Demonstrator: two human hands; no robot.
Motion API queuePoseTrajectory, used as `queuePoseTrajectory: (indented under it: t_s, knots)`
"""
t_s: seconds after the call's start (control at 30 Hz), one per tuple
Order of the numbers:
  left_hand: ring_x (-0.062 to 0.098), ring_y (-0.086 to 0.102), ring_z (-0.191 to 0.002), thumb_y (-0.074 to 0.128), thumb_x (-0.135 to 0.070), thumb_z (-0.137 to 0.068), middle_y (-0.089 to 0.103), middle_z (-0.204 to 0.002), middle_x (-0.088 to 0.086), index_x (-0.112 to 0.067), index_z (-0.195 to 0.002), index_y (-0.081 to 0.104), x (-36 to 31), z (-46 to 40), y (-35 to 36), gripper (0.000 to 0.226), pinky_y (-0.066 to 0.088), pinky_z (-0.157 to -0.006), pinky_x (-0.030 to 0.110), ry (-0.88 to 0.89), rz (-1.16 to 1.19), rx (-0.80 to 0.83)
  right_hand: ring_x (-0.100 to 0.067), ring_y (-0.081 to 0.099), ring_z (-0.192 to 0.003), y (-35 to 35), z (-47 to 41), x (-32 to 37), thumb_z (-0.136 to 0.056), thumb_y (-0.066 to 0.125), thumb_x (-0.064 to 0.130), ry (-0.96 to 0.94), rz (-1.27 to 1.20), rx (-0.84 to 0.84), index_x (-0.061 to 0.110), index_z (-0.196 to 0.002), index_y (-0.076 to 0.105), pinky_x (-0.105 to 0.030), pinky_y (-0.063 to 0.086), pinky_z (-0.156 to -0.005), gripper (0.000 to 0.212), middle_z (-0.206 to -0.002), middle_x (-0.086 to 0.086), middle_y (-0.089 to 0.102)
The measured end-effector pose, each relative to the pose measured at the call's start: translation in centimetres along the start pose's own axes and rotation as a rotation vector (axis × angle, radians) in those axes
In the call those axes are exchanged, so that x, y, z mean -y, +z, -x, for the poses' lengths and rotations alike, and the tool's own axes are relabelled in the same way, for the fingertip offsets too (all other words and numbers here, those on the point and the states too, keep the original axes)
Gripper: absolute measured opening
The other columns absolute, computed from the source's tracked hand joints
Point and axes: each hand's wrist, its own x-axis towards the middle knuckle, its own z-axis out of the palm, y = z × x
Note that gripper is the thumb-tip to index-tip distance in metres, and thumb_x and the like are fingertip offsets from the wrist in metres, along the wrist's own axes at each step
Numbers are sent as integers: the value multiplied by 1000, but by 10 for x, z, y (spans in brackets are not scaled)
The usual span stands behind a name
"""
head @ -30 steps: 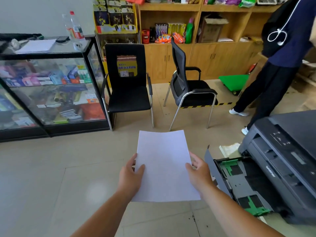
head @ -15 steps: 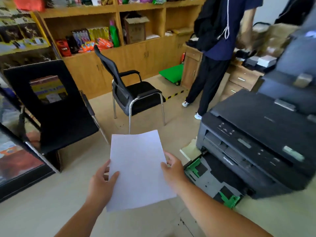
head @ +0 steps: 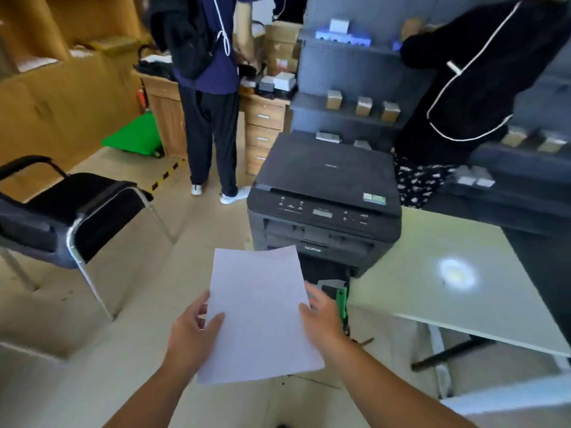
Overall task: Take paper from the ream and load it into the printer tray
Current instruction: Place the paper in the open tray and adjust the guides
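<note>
Printer [head: 327, 193] now at 12 o'clock, formerly at 3; view swung right. Left hand [head: 190, 335], right hand [head: 324, 319]: each pinching a side edge of paper [head: 259, 313], likely to keep it flat. Tray [head: 335, 291]: pulled open beneath the paper's far edge.

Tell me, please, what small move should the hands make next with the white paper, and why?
Probably lower the white paper sheets forward into the pulled-out grey printer tray. Left hand and right hand hold both side edges, and the paper hangs above the tray, facing the black printer.
</note>
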Motion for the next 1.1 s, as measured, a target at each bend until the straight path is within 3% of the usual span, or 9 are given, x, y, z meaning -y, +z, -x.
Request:
queuePoseTrajectory:
  t_s: [0.07, 0.17, 0.27, 0.37, 0.57, 0.77, 0.87, 0.97, 1.1]
  knots:
    - [21, 65, -84, 69, -19, -86, 68, -100, -10, -31, -136, 55, -5, -3, 13, 53, 51, -75, 34, 30, 5, 88, -11, 73, -83, -13, 10, -12, -94, 45, -1, 42, -1, -70, 49, -108, 63, -37, 61, -82, 55, -94, 16, 75]
    - [21, 66, -84, 69, -20, -87, 69, -101, -8, -32, -136, 56, -10, -3, 30, 52, 55, -79, 39, 55, 7, 202, -33, 73, -81, -28, 23, -28, -93, 47, 2, 74, -1, -167, 42, -124, 61, -48, 60, -83, 52, -86, 0, 79]
    - [18, 66, -87, 68, -21, -88, 69, -101, -8, -31, -137, 54, -13, -5, 44, 52, 54, -79, 36, 74, -10, 279, -26, 73, -79, -41, 31, -35, -94, 47, 3, 114, -35, -230, 43, -118, 61, -29, 58, -68, 49, -79, 9, 76]
    - [16, 66, -89, 67, -19, -89, 68, -102, -8, -28, -138, 52, -16, -8, 56, 52, 54, -81, 36, 81, -14, 329, -5, 71, -81, -48, 33, -41, -95, 47, 2, 124, -59, -256, 44, -108, 63, -19, 53, -62, 47, -94, 16, 73]
    - [12, 68, -92, 66, -16, -90, 70, -107, -10, -28, -137, 54, -21, -18, 74, 50, 52, -77, 28, 57, 5, 383, -10, 72, -82, -55, 19, -54, -95, 48, 1, 151, -85, -297, 51, -95, 60, -23, 56, -65, 51, -94, 12, 75]
    - [8, 70, -83, 65, -11, -91, 71, -102, -16, -26, -137, 55, -27, -38, 97, 49, 52, -67, 18, 59, -45, 415, 3, 71, -80, -64, -19, -70, -92, 47, -3, 187, -114, -285, 58, -89, 61, -22, 56, -70, 63, -87, 22, 73]
    - [9, 67, -72, 64, -11, -91, 72, -99, -12, -27, -136, 55, -24, -50, 105, 49, 51, -65, 19, 43, -84, 387, 0, 71, -83, -62, -41, -79, -94, 49, 3, 228, -88, -253, 53, -104, 63, -29, 58, -79, 53, -81, 23, 75]
    - [12, 65, -70, 66, -13, -89, 72, -97, -9, -28, -138, 54, -20, -63, 109, 52, 52, -68, 26, 19, -116, 373, -9, 72, -88, -56, -61, -90, -90, 52, 14, 225, -29, -231, 48, -122, 61, -52, 44, -107, 48, -80, 26, 76]
    - [12, 64, -75, 66, -14, -90, 70, -100, -4, -25, -139, 54, -20, -77, 116, 52, 48, -67, 24, -11, -148, 375, -14, 71, -97, -51, -79, -93, -93, 53, 15, 271, -61, -233, 45, -129, 58, -52, 47, -104, 48, -109, 9, 76]
